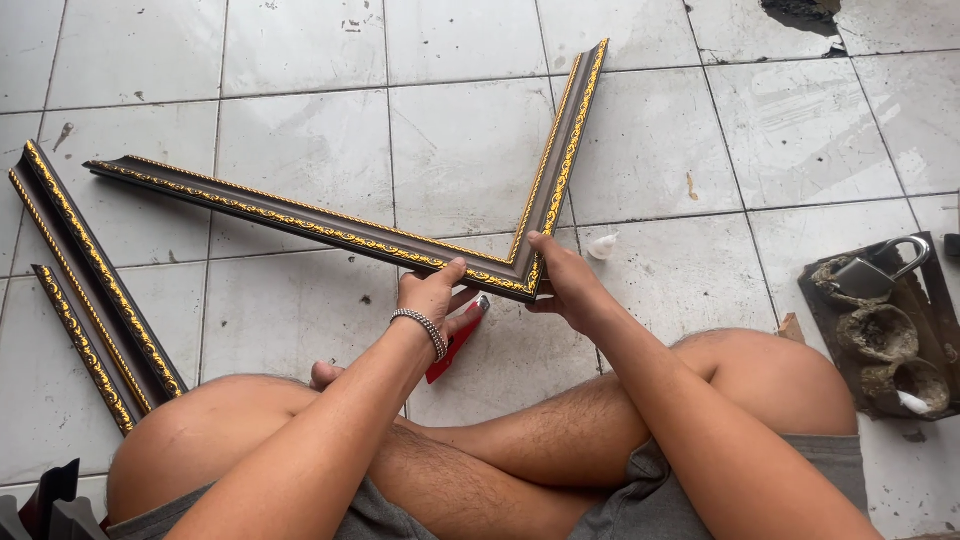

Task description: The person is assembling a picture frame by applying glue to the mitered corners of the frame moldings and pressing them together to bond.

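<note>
Seated cross-legged on a white tiled floor (300, 60), knees bare, grey shorts. Two dark brown mouldings with gold beaded edges, joined at a mitred corner into an L-frame (520, 262), lying on the tiles just ahead of the shins; long leg running off to the left, shorter leg running up and away toward the top of view.

Left hand (432, 298), beaded bracelet on the wrist, closed around the long leg just beside the corner, thumb on the top face, fingers curled beneath. Right hand (565, 285) gripping the corner from the other side, thumb pressed on the short leg near the joint, fingers wrapped under the outer edge.

Under the left hand, a red tool (452, 345) with a metal tip, partly hidden by the wrist; kind not clear.

At far left, three spare mouldings (85, 290) of the same pattern, side by side on the floor, well apart from the corner. At right, a dark board (925, 300) carrying a silver padlock (875, 272) and lumpy grey-brown clumps. A small white blob (603, 245) on the tile just right of the corner. A dark hole (805, 14) in the floor at the top right. Dark pieces at the bottom left edge, cut off by the view.
</note>
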